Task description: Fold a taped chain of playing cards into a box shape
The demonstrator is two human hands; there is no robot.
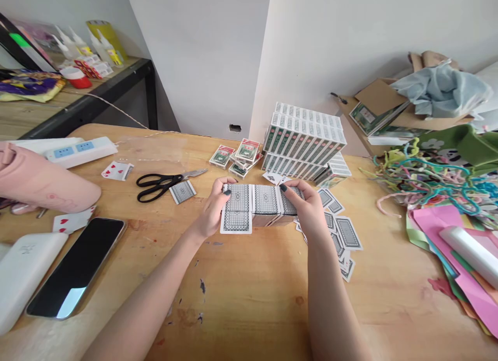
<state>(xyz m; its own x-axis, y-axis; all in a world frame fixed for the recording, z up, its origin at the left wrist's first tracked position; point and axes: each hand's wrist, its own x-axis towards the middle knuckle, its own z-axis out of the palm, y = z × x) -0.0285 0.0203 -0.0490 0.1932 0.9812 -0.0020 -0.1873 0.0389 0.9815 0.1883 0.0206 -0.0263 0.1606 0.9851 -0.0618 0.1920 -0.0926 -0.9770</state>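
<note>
Between my hands is a long block of playing cards, with grey patterned backs facing up in a row and card edges showing along its front. One card at its left end juts out toward me. My left hand is closed on the left end, thumb on top. My right hand grips the right end, its thumb also on the top face; the other fingers are partly hidden behind. Loose playing cards lie scattered beside my right wrist. Two face-up cards show just behind the block.
Behind stand stacked card boxes and a small pile of card packs. Black-handled scissors and a single card lie left. Nearer are a phone and a pink roll. Pipe cleaners and coloured sheets cover the right.
</note>
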